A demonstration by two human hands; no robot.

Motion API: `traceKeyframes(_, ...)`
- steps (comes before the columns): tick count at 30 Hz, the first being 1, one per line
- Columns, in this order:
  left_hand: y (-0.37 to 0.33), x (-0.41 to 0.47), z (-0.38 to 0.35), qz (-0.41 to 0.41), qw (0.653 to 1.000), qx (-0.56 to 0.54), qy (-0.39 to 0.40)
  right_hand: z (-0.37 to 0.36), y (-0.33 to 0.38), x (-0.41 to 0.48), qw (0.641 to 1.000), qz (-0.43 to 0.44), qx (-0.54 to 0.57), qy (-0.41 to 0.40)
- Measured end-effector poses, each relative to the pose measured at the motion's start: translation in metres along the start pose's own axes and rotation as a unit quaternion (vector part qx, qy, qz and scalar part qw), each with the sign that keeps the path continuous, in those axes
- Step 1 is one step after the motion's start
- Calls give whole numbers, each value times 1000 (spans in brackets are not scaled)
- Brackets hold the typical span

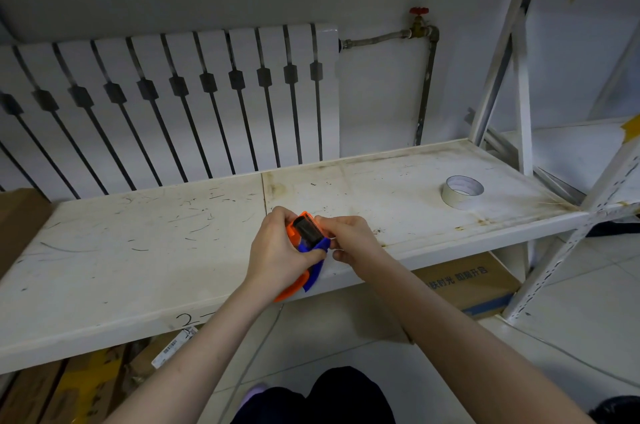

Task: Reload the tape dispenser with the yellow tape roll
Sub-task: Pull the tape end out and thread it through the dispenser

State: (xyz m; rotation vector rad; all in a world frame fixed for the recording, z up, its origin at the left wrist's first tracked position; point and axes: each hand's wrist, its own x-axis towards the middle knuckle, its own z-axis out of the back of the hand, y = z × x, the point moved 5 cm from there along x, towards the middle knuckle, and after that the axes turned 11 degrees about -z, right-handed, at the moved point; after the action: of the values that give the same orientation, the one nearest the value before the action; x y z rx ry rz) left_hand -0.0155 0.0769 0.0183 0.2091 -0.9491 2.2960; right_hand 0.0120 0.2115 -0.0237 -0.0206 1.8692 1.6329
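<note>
Orange and blue plastic of the tape dispenser [306,243], held above the near edge of the white shelf [138,250], a little right of the middle. Left hand [277,254] wrapped around the dispenser body, grip pressed firmly on it from the left. Right hand [349,238] touching the blue part beside the black roller, fingertips pinched there on something too small to tell. No roll visible inside the dispenser. Pale tape roll [463,191] lying flat on the far right of the shelf, well apart from both hands, untouched; looks more cream than yellow in this light. Probably the opening or preparing step of the dispenser. Next: reaching right for the roll, then seating it on the hub, with the loose end toward the blade.
</note>
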Motion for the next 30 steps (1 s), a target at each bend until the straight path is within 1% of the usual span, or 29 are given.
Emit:
traceKeyframes(5,5,-1,4,4,1000,-2,-3,-10,-4,5,998,-50,31,32)
traceKeyframes(9,9,0,8,11,1000,-18,0,-23,-12,11,988,-95,102,65)
traceKeyframes(12,13,-2,13,17,999,-34,-5,-32,-16,14,987,-106,102,66)
traceKeyframes(14,16,-3,17,23,999,-40,-4,-35,-18,16,990,-109,72,46)
traceKeyframes(15,18,-4,18,26,999,-43,-3,-34,-17,15,995,-89,41,26)
traceKeyframes(16,19,-4,20,29,998,-47,-3,-32,-12,14,999,-43,-1,1)
traceKeyframes(17,20,-4,21,30,998,-51,-2,-30,-5,11,998,37,-45,-28)
traceKeyframes(18,21,-4,23,32,998,-55,-1,-28,5,1,987,131,-77,-49)
traceKeyframes(19,21,-4,24,35,998,-58,0,-29,12,-10,971,212,-96,-47)
traceKeyframes(20,21,-5,25,38,997,-62,-1,-32,17,-22,958,266,-106,-25)
traceKeyframes(21,22,-5,26,41,997,-67,-7,-36,18,-29,947,297,-122,6)
traceKeyframes(23,22,-5,29,53,995,-81,-26,-44,11,-32,934,315,-157,59)
traceKeyframes(26,27,-7,34,89,988,-115,-58,-48,-13,-28,938,280,-171,108)
traceKeyframes(30,31,-8,38,127,976,-156,-80,-39,-17,-27,931,284,-209,99)
